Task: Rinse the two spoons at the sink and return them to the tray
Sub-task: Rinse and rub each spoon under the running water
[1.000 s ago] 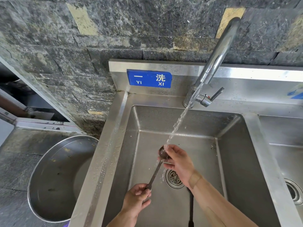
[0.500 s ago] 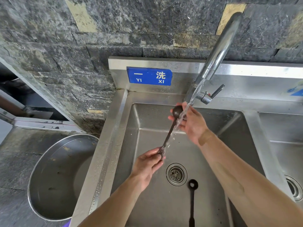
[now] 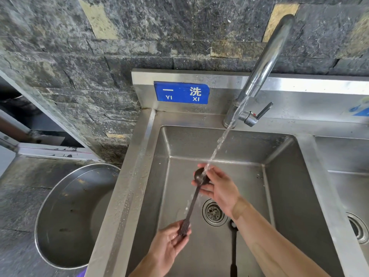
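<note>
Left hand (image 3: 169, 243): pinches the spoon (image 3: 192, 202) handle, angling bowl upward.
Right hand (image 3: 218, 187): fingers cup bowl under tap stream (image 3: 219, 144), rubbing.
Second spoon (image 3: 233, 248): waits on sink (image 3: 283, 196) floor.

- Spoons: two, both dark. One spoon (image 3: 194, 193) under the water stream, second spoon (image 3: 233, 246) lying on the sink floor.
- Hands: two, left hand (image 3: 169, 243) and right hand (image 3: 218, 187).
- Sink basins: two, main basin (image 3: 289, 186), second basin (image 3: 347, 156) alongside.
- Drains: two, near drain (image 3: 214, 212), far drain (image 3: 358, 228).
- Faucet (image 3: 263, 66): one.
- Blue sign (image 3: 181, 92): one whole.
- Large metal bowl (image 3: 65, 216): one.
</note>
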A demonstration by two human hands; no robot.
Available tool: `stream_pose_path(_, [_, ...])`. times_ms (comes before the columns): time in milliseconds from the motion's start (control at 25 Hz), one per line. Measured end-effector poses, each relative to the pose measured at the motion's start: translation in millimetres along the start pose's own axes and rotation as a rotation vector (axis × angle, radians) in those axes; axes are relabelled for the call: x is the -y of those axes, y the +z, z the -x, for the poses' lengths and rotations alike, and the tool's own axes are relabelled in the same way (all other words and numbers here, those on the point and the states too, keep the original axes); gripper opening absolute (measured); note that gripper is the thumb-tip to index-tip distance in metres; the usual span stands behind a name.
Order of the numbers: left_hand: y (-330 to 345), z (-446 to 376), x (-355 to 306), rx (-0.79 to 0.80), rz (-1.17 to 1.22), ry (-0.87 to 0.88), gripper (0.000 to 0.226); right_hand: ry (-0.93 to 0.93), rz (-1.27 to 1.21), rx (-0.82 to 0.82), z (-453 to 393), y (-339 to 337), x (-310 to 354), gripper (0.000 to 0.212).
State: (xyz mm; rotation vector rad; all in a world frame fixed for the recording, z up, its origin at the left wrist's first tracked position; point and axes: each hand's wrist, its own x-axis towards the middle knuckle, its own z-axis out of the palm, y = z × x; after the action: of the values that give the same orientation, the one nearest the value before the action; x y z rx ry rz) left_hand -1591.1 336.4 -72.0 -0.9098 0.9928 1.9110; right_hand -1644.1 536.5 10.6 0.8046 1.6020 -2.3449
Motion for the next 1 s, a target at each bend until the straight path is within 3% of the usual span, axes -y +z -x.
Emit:
stream_pose_path(320, [-17, -4, 9, -0.073, -0.066, -0.015, 0.029, 0.110, -0.027, 0.026, 6, -1, -21, 0.033])
stream_pose_path(880, [56, -13, -33, 0.182, 0.014, 0.103, 0.026, -0.106, -0.119, 0.030, -26, -18, 52, 0.018])
stream_pose_path(1000, [59, -22, -27, 0.118, -0.026, 0.160, 0.024, -0.120, -0.048, -0.087, -29, -27, 43, 0.034])
